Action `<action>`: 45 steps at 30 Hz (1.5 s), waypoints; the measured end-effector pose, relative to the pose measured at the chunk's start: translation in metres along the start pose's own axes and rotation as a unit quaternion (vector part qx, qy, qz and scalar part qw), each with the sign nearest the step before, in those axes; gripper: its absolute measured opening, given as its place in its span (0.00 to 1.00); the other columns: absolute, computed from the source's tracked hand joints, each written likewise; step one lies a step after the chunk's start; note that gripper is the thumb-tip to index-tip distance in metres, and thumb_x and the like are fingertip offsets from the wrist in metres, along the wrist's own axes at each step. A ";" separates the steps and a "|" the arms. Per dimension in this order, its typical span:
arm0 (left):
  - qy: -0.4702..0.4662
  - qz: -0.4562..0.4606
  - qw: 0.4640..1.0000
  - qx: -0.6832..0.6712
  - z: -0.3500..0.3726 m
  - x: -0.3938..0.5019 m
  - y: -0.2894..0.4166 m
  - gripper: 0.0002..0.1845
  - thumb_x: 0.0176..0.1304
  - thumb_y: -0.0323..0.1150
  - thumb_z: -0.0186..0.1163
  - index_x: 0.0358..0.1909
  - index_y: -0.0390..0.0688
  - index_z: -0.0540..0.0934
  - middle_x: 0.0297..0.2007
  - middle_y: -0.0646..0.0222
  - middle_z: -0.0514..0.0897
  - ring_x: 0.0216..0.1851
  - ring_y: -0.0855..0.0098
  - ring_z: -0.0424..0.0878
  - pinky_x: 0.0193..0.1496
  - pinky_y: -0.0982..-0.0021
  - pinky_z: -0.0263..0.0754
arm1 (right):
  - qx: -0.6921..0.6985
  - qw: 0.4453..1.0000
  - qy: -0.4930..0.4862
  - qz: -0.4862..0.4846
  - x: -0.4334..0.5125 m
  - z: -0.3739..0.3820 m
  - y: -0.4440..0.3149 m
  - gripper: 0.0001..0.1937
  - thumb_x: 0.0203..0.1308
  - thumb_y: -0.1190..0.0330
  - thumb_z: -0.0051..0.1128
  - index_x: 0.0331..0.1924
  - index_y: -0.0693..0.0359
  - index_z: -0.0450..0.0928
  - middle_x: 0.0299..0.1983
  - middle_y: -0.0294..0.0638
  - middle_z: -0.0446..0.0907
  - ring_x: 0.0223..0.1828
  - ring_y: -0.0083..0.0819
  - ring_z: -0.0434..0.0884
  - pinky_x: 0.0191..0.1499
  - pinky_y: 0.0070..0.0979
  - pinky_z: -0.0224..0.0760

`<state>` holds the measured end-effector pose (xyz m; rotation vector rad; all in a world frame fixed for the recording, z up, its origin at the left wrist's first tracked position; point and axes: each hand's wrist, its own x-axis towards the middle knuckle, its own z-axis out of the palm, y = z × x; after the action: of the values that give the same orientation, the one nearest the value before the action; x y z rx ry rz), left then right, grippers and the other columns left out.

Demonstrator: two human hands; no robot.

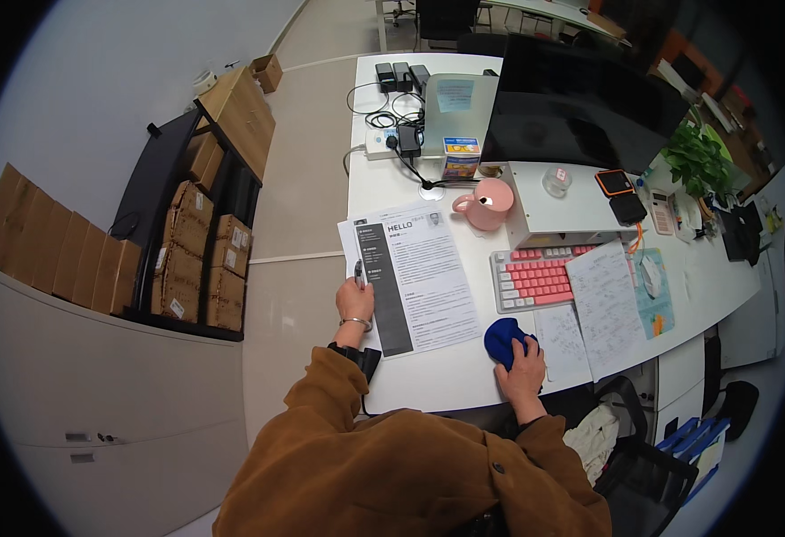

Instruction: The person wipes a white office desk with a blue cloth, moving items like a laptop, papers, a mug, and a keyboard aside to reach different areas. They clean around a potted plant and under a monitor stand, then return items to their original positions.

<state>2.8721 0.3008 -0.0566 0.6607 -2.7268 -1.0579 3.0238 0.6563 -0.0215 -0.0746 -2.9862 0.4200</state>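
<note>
On the white desk, my left hand (355, 299) holds a pen (359, 270) at the left edge of a stack of printed sheets (426, 282). The top sheet has a dark side column and a small portrait. My right hand (524, 376) grips a blue cloth (505, 341) near the desk's front edge. Beyond the cloth lies a pink and white keyboard (540, 278), partly covered by a handwritten sheet (607, 309). Another written sheet (560, 339) lies just right of my right hand. A pink mug (489, 205) stands behind the printed sheets.
A monitor (580, 107) stands at the back, behind a white riser (540, 201). Black cables and a power strip (380, 144) lie at the back left. A mouse (650, 276) rests on a teal mat (654, 322). A black office chair (647, 476) is at the right.
</note>
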 end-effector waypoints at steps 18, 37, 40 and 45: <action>-0.014 -0.015 0.999 0.047 -0.007 0.012 0.006 0.09 0.57 0.31 0.63 0.31 0.34 0.81 0.32 0.46 0.85 0.38 0.45 0.84 0.45 0.52 0.79 | 0.078 0.991 -0.003 -0.112 -0.016 -0.018 0.012 0.26 0.33 0.65 0.70 0.46 0.54 0.83 0.51 0.46 0.77 0.48 0.50 0.77 0.48 0.44 0.76; -0.007 -0.038 0.999 0.035 -0.005 0.005 0.006 0.19 0.51 0.35 0.71 0.41 0.34 0.78 0.38 0.48 0.85 0.42 0.47 0.85 0.48 0.55 0.79 | 0.058 0.995 0.014 -0.084 -0.027 -0.014 -0.009 0.26 0.34 0.64 0.70 0.47 0.54 0.82 0.51 0.48 0.76 0.46 0.53 0.77 0.46 0.46 0.76; -0.005 -0.051 0.998 0.020 -0.006 0.000 0.008 0.23 0.51 0.35 0.71 0.45 0.33 0.77 0.40 0.47 0.85 0.44 0.46 0.84 0.49 0.54 0.79 | 0.079 0.978 -0.066 -0.180 -0.039 -0.021 -0.024 0.29 0.34 0.61 0.76 0.49 0.51 0.82 0.53 0.44 0.77 0.47 0.50 0.77 0.45 0.44 0.76; -0.002 -0.047 0.999 0.020 -0.010 -0.007 0.008 0.24 0.51 0.36 0.71 0.45 0.32 0.76 0.40 0.46 0.85 0.44 0.46 0.84 0.49 0.54 0.79 | 0.087 0.946 -0.149 -0.273 -0.032 -0.033 -0.015 0.30 0.33 0.61 0.77 0.49 0.45 0.83 0.54 0.40 0.77 0.48 0.45 0.78 0.46 0.40 0.76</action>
<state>2.8779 0.3031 -0.0432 0.7997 -2.7510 -1.0278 3.0589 0.6487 0.0100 0.8832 -3.0435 0.6603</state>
